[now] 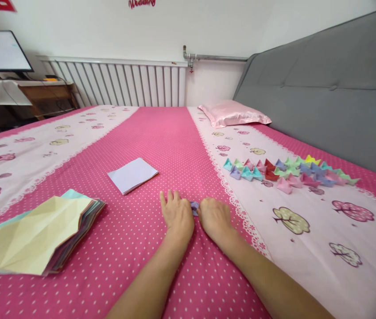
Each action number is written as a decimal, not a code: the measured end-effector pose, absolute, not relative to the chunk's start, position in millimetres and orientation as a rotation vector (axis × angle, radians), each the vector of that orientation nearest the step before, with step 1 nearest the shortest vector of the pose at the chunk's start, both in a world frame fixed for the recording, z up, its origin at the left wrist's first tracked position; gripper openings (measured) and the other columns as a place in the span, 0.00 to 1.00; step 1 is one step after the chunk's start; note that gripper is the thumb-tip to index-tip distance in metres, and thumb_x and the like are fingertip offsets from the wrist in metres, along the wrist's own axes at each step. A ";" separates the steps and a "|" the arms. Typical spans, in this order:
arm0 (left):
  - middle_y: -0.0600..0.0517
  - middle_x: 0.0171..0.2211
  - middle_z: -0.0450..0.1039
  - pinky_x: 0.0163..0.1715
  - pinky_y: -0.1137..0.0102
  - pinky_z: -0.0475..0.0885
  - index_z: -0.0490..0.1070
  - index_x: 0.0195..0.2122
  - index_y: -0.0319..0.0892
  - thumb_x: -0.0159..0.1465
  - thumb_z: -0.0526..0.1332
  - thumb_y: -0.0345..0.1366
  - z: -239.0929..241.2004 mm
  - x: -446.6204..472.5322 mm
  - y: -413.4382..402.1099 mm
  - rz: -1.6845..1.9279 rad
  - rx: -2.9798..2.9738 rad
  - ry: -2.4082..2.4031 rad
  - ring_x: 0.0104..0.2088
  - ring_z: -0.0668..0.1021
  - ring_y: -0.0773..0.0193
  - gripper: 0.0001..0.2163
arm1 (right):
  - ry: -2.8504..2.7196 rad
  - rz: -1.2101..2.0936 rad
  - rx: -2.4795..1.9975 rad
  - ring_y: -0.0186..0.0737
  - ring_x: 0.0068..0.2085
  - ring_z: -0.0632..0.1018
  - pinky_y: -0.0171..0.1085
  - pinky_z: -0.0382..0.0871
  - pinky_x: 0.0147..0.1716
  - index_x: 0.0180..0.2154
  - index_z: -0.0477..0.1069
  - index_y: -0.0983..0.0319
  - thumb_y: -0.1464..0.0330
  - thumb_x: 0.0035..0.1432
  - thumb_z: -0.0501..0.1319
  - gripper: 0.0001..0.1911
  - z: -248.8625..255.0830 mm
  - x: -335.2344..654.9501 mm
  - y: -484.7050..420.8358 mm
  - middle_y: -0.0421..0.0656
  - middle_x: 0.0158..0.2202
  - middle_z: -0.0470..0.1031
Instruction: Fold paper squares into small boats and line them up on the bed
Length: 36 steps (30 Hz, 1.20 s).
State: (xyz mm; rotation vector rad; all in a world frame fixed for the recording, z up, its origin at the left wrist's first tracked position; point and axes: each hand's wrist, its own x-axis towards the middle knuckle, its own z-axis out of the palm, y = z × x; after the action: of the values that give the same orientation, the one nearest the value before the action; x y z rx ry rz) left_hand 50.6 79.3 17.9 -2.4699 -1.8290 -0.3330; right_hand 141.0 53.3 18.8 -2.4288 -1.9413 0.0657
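a pink dotted bed (161, 146) fills the view. from the hands, a paper stack (38, 235) lies at 8 o'clock, a row of folded boats (287, 173) at 2, a lilac sheet (133, 175) at 11. the left hand (177, 215) lies flat, fingers wide. the right hand (214, 217) curls its fingers under, grip unclear. between them, touching both, sits a small purple piece (194, 207).
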 end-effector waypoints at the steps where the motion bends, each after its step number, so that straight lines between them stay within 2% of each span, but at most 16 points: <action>1: 0.42 0.39 0.71 0.56 0.54 0.46 0.77 0.30 0.40 0.58 0.51 0.31 17.6 50.6 79.7 -0.329 -2.475 -1.829 0.46 0.67 0.51 0.13 | -1.942 0.066 -2.428 0.47 0.35 0.78 0.39 0.67 0.30 0.34 0.74 0.65 0.71 0.58 0.50 0.13 18.6 140.8 53.4 0.53 0.33 0.76; 5: 0.41 0.40 0.71 0.55 0.54 0.47 0.76 0.31 0.39 0.59 0.50 0.32 16.3 49.7 81.8 -0.312 -2.501 -1.831 0.47 0.67 0.50 0.14 | -1.950 0.045 -2.409 0.47 0.35 0.78 0.40 0.67 0.30 0.34 0.73 0.65 0.74 0.58 0.49 0.14 17.8 140.3 54.0 0.53 0.32 0.76; 11: 0.42 0.41 0.71 0.55 0.55 0.50 0.75 0.32 0.39 0.59 0.50 0.31 15.7 47.3 81.4 -0.350 -2.567 -1.808 0.46 0.69 0.53 0.13 | -1.992 0.054 -2.363 0.48 0.34 0.77 0.39 0.66 0.30 0.33 0.73 0.66 0.70 0.58 0.51 0.13 21.1 143.9 52.5 0.54 0.33 0.76; 17: 0.44 0.45 0.71 0.53 0.60 0.56 0.76 0.33 0.42 0.57 0.53 0.30 24.3 42.4 81.5 -0.757 -2.678 -1.777 0.48 0.70 0.56 0.11 | -1.947 0.125 -2.209 0.44 0.37 0.77 0.37 0.65 0.34 0.35 0.74 0.60 0.63 0.55 0.56 0.11 23.7 156.6 47.0 0.46 0.34 0.77; 20: 0.46 0.44 0.72 0.48 0.65 0.63 0.76 0.34 0.42 0.56 0.54 0.29 25.4 37.5 88.8 -1.113 -2.721 -1.894 0.45 0.72 0.59 0.11 | -1.881 0.269 -2.135 0.42 0.37 0.77 0.35 0.65 0.34 0.37 0.74 0.58 0.60 0.52 0.58 0.12 25.2 162.6 47.0 0.44 0.33 0.77; 22: 0.47 0.40 0.74 0.43 0.67 0.66 0.76 0.36 0.41 0.56 0.54 0.30 22.6 34.0 95.2 -1.417 -2.702 -2.000 0.41 0.74 0.61 0.12 | -1.828 0.379 -2.080 0.41 0.37 0.77 0.33 0.65 0.33 0.38 0.74 0.56 0.59 0.47 0.62 0.15 27.6 167.0 46.8 0.42 0.34 0.78; 24: 0.47 0.32 0.75 0.34 0.69 0.68 0.74 0.39 0.40 0.56 0.54 0.31 18.1 31.3 100.7 -1.680 -2.665 -2.145 0.32 0.75 0.63 0.12 | -1.775 0.462 -2.025 0.40 0.37 0.77 0.32 0.65 0.33 0.42 0.72 0.54 0.61 0.41 0.66 0.22 30.6 172.0 46.0 0.39 0.35 0.78; 26: 0.49 0.25 0.73 0.24 0.73 0.66 0.73 0.41 0.38 0.56 0.54 0.32 14.3 30.1 104.2 -1.876 -2.613 -2.328 0.22 0.72 0.68 0.14 | -1.740 0.512 -1.987 0.38 0.36 0.77 0.32 0.66 0.33 0.44 0.70 0.54 0.65 0.37 0.69 0.26 33.4 176.8 45.1 0.37 0.34 0.78; 30: 0.50 0.21 0.71 0.16 0.78 0.58 0.73 0.41 0.35 0.53 0.57 0.32 14.2 31.3 104.3 -2.130 -2.461 -2.571 0.14 0.64 0.75 0.15 | -1.764 0.546 -1.942 0.34 0.32 0.77 0.30 0.64 0.31 0.38 0.72 0.54 0.73 0.43 0.65 0.17 35.3 182.6 45.5 0.35 0.29 0.78; 33: 0.50 0.21 0.71 0.15 0.78 0.56 0.73 0.40 0.33 0.51 0.59 0.32 18.9 32.9 101.6 -2.187 -2.408 -2.623 0.14 0.63 0.76 0.15 | -1.820 0.503 -1.919 0.34 0.32 0.77 0.30 0.64 0.31 0.33 0.74 0.56 0.72 0.46 0.62 0.09 33.9 183.5 47.4 0.36 0.29 0.78; 36: 0.50 0.21 0.71 0.14 0.78 0.56 0.73 0.40 0.34 0.50 0.60 0.33 22.3 33.7 100.5 -2.157 -2.434 -2.614 0.14 0.62 0.76 0.16 | -1.862 0.477 -1.881 0.34 0.33 0.77 0.31 0.65 0.33 0.30 0.76 0.56 0.72 0.48 0.61 0.07 32.9 184.7 49.3 0.37 0.30 0.78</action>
State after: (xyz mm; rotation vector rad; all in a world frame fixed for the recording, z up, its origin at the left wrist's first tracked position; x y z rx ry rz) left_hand 33.7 100.5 22.3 -2.4338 -2.6140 -2.1570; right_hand 184.7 49.3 32.9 -1.8811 -1.8618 0.4775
